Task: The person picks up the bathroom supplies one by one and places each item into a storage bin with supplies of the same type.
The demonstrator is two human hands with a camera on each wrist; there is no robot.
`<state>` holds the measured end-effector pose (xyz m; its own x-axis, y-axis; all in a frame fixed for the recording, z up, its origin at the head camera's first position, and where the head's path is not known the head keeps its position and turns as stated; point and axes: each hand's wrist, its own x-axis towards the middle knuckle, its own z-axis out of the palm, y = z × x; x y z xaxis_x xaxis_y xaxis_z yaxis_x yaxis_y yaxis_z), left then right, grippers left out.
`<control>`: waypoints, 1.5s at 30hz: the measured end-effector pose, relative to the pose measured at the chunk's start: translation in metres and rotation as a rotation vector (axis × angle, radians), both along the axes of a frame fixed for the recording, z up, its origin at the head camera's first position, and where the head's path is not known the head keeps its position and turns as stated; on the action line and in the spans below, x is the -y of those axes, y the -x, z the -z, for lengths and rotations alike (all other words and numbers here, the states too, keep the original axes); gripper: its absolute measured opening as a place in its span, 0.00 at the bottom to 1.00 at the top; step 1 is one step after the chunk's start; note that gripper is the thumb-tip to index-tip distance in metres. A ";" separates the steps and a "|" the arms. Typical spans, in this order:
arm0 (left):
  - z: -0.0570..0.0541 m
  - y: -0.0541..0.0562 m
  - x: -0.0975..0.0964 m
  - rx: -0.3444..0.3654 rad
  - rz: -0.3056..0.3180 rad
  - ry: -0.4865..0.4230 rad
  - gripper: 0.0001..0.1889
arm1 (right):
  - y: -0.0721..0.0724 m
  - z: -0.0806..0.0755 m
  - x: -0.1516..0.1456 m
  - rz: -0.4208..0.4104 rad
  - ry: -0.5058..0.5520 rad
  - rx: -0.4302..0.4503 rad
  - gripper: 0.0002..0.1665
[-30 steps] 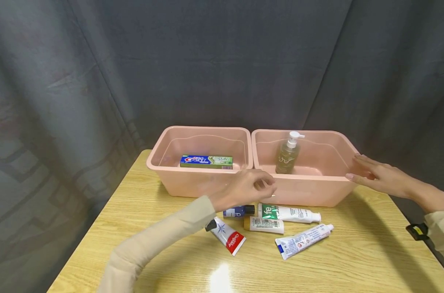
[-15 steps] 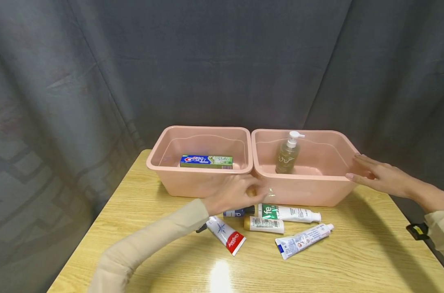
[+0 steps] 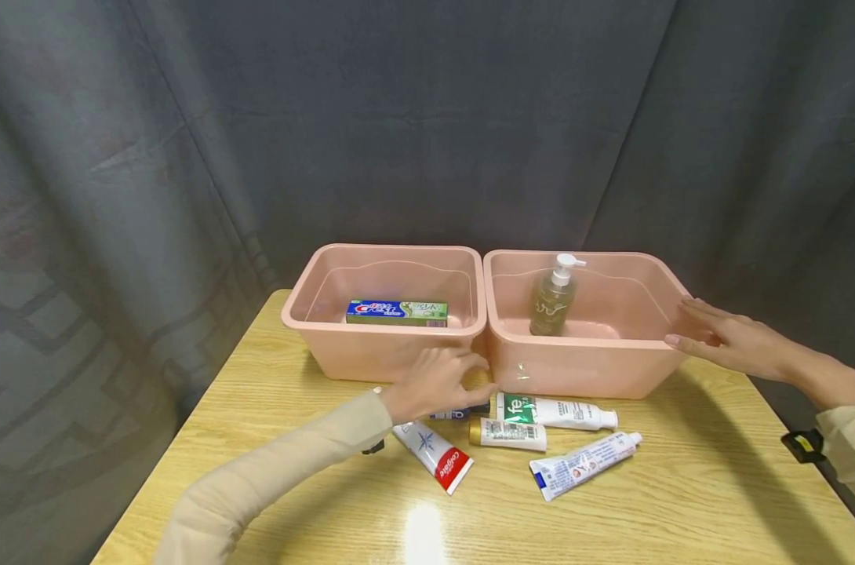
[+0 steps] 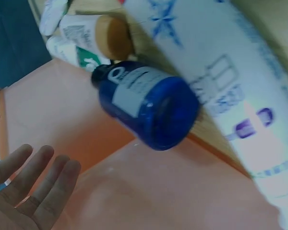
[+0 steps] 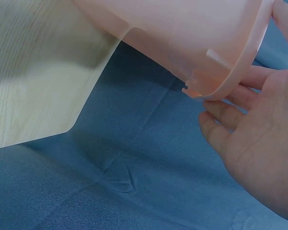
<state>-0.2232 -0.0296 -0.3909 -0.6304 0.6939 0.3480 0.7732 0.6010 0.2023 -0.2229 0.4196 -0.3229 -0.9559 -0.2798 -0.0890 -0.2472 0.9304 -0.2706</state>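
My left hand [image 3: 434, 384] is over the table in front of the left pink bin [image 3: 392, 357], thumb and fingers apart with nothing between them. Below it lies a small blue bottle [image 4: 149, 103] with a black cap, partly hidden by the hand in the head view. The Colgate toothpaste tube [image 3: 434, 455] lies beside the bottle, its cap end under my wrist. My right hand [image 3: 741, 341] rests on the right end of the right pink bin [image 3: 576, 365], fingers [image 5: 223, 115] against the outside of the rim. Their tips are partly hidden behind it in the right wrist view.
A Crest box [image 3: 397, 313] lies in the left bin; a pump bottle [image 3: 553, 302] stands in the right one. On the table are a green-and-white tube [image 3: 562, 411], a gold-capped tube [image 3: 510, 434] and a white-and-blue tube [image 3: 586, 464]. A grey curtain [image 3: 427, 125] hangs behind.
My left hand has moved left and down, from in front of the gap between the bins to above the blue bottle. The right hand has stayed at the bin.
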 end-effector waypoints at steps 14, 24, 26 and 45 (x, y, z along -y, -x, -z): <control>0.025 -0.001 0.011 -0.047 -0.038 0.137 0.24 | 0.001 0.002 -0.001 -0.003 0.002 -0.001 0.52; 0.036 -0.002 0.018 -0.011 -0.051 0.135 0.24 | 0.000 0.000 -0.001 -0.024 0.003 -0.012 0.50; 0.038 -0.002 0.019 -0.001 -0.061 0.131 0.25 | 0.000 0.000 -0.001 -0.027 0.001 -0.018 0.50; 0.050 -0.002 0.026 -0.023 -0.131 0.185 0.26 | 0.000 0.000 0.000 -0.009 -0.001 -0.010 0.52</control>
